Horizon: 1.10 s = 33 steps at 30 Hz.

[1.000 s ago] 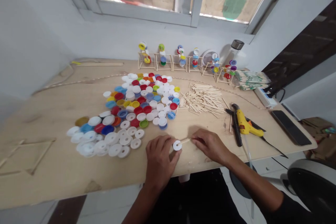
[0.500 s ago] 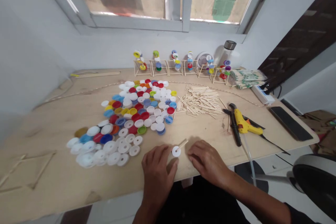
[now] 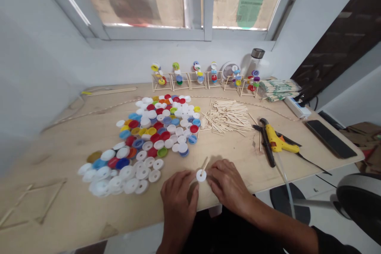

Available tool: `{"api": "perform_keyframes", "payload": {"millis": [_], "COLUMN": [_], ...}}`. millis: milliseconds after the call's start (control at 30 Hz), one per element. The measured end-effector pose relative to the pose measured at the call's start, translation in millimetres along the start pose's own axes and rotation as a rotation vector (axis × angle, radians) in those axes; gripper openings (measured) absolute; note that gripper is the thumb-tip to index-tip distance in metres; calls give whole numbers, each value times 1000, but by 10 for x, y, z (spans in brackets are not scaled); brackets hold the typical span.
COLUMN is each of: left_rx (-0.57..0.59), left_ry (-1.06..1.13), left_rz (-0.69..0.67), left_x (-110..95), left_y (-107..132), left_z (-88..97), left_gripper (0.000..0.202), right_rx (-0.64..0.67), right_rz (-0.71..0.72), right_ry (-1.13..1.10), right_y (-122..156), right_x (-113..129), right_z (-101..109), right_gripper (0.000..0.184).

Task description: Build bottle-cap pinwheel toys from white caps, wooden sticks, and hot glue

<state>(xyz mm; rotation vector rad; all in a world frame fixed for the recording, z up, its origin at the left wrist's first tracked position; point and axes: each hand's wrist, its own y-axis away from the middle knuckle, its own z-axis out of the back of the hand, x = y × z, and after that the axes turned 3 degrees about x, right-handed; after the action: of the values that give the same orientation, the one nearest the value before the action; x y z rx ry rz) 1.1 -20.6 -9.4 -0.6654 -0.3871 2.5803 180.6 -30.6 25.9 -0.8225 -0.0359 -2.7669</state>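
A white plastic disc with a centre hole (image 3: 199,179) is between my two hands near the table's front edge. A short wooden stick (image 3: 205,162) has its lower end at the disc's hole and leans up and away. My left hand (image 3: 179,194) has its index fingertip at the disc's left rim, thumb bent below. From the other side, my right hand (image 3: 228,180) reaches the right rim with curled fingers. The fingertips' exact contact is too small to make out. Left of my hands spreads a pile of coloured bottle caps (image 3: 154,137), with holed white ones nearest.
Behind lies a heap of short sticks (image 3: 228,117). A yellow glue gun (image 3: 275,139) rests on its stand at right, beside a phone (image 3: 330,139). Several stick frames with cap wheels (image 3: 198,77) line the wall. A stick square (image 3: 32,202) lies at far left.
My right hand has moved left to the disc's rim. The stick has swung from leaning right to standing more steeply. The camera view has shifted slightly.
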Motion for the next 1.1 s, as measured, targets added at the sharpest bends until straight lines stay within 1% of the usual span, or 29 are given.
{"api": "perform_keyframes", "payload": {"millis": [200,367,667,933,1100], "left_rx": [-28,-55,-55,-37,-43], "left_ry": [13,0,20,65,58], "left_rz": [26,51,34,21,-2], "left_x": [-17,-38,-34,-28,-19], "left_y": [3,-15,-10,2,9], "left_z": [-22,-36,-41,-20,-23], "left_gripper": [19,15,14,14,17], "right_rx": [-24,-98,-184,-195,-173], "right_rz": [-3,-5,-21,-12,-23], "right_ry": [17,20,42,68,98], "right_y": [-59,-79,-86,-118,-100], "right_x": [-3,-44,-105,-69,-16], "right_z": [-59,-105,-176,-160,-148], "right_gripper": [10,10,7,13,16]}}
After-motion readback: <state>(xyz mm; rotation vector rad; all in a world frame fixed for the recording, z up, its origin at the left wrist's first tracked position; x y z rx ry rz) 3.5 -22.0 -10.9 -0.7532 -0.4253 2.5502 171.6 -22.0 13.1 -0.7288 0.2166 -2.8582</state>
